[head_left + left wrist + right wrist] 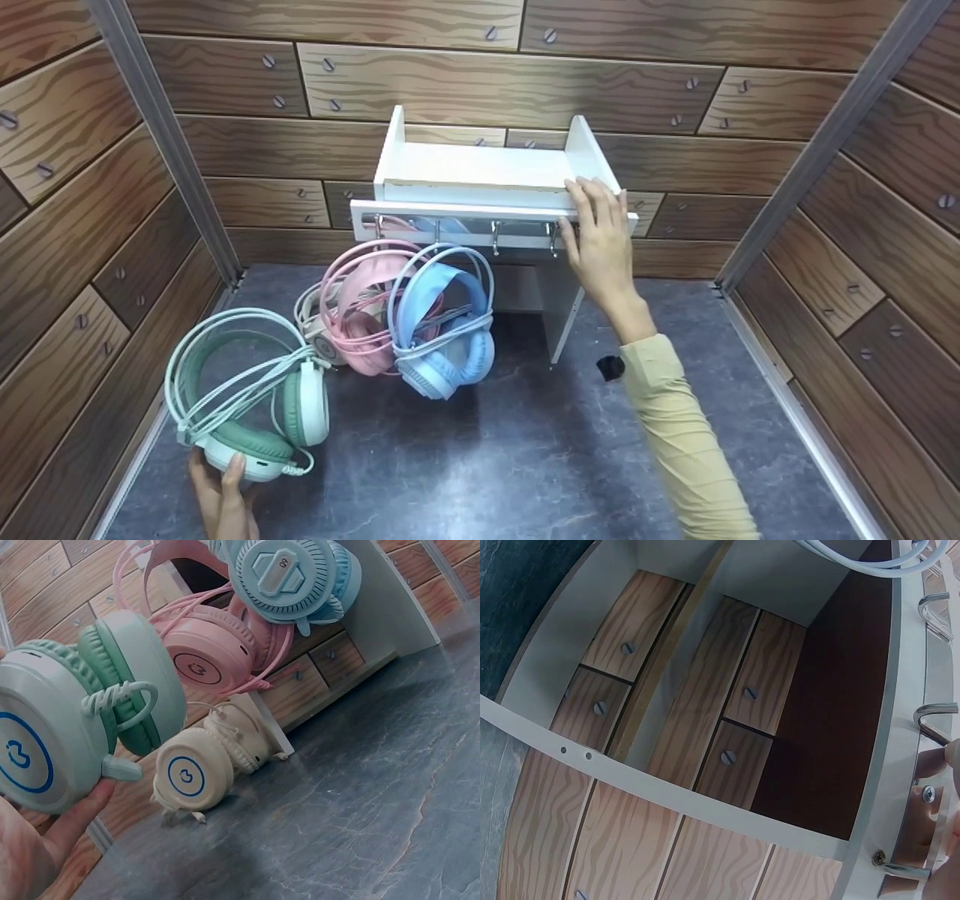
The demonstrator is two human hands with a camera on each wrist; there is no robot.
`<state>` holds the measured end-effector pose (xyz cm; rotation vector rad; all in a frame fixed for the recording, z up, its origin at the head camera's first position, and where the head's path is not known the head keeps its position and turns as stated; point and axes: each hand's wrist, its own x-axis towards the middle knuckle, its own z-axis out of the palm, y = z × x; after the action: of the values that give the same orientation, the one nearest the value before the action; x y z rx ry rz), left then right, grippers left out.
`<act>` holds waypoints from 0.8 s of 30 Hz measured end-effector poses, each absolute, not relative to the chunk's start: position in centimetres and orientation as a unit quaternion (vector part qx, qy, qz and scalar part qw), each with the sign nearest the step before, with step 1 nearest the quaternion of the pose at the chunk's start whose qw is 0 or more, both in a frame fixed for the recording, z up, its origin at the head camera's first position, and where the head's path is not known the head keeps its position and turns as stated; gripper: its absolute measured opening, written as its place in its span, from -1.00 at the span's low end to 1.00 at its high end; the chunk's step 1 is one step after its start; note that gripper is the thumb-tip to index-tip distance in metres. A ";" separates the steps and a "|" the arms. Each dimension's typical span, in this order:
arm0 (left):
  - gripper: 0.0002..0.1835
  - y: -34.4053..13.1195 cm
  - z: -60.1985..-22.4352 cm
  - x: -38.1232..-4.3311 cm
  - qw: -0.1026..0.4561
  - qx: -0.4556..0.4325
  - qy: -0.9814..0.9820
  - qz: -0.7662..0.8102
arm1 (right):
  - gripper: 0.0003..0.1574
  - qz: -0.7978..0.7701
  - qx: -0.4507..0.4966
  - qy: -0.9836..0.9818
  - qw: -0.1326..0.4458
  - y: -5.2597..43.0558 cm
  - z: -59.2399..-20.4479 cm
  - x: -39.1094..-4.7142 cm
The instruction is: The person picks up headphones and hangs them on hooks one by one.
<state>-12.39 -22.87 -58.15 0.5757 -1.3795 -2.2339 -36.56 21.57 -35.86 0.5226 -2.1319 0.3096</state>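
Observation:
My left hand (225, 499) holds mint-green headphones (311, 405) by the lower ear cup, thumb in front and fingers behind. Their cable is looped around the headband. My right hand (604, 255) rests on the right end of a white rack (480, 169), fairly straight fingers reaching over the top edge of its hook rail (517, 236). Pink headphones (367, 322) and blue headphones (442, 330) hang side by side from the rail's left hooks. Behind and below them, cream headphones (191, 772) sit low by the rack's left side, largely hidden in the head view.
Two metal hooks on the rail's right, one a silver hook (495, 236), carry nothing. A small black object (610, 367) lies right of the rack on the dark marbled surface (465, 480). Wood-patterned walls (510, 86) with metal corner strips enclose the space.

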 end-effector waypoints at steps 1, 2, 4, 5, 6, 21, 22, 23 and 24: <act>-0.26 -22.9 -58.2 -12.3 0.227 0.203 -0.498 -0.812 | -0.40 0.126 0.212 -0.860 0.446 21.6 -35.8 -36.6; -0.27 -22.8 -58.2 -12.3 0.231 0.193 -0.493 -0.816 | -0.40 0.126 0.212 -0.860 0.446 21.5 -35.8 -36.6; -0.28 -22.7 -57.8 -12.1 0.229 0.193 -0.492 -0.817 | -0.41 0.126 0.212 -0.860 0.447 21.5 -35.8 -36.6; -0.29 -22.5 -57.6 -12.0 0.230 0.191 -0.491 -0.818 | -0.41 0.128 0.212 -0.859 0.447 21.5 -35.8 -36.6; -0.29 -22.4 -57.2 -11.9 0.225 0.194 -0.494 -0.817 | -0.41 0.128 0.211 -0.859 0.448 21.5 -35.8 -36.6; -0.40 -20.7 -54.2 -10.4 0.289 0.105 -0.484 -0.819 | -0.42 0.131 0.212 -0.859 0.447 21.5 -35.9 -36.6; -0.39 -20.6 -54.1 -10.3 0.292 0.097 -0.486 -0.818 | -0.42 0.132 0.212 -0.859 0.447 21.5 -35.9 -36.6; -0.39 -20.4 -53.9 -10.2 0.296 0.088 -0.486 -0.818 | -0.42 0.132 0.212 -0.858 0.448 21.5 -35.9 -36.5; -0.38 -20.4 -53.8 -10.2 0.297 0.079 -0.487 -0.817 | -0.42 0.133 0.212 -0.858 0.448 21.4 -35.9 -36.5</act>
<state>-10.16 -20.35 -53.82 0.2104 -1.2952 -2.1721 -36.53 21.45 -35.89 0.5253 -2.1245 0.3289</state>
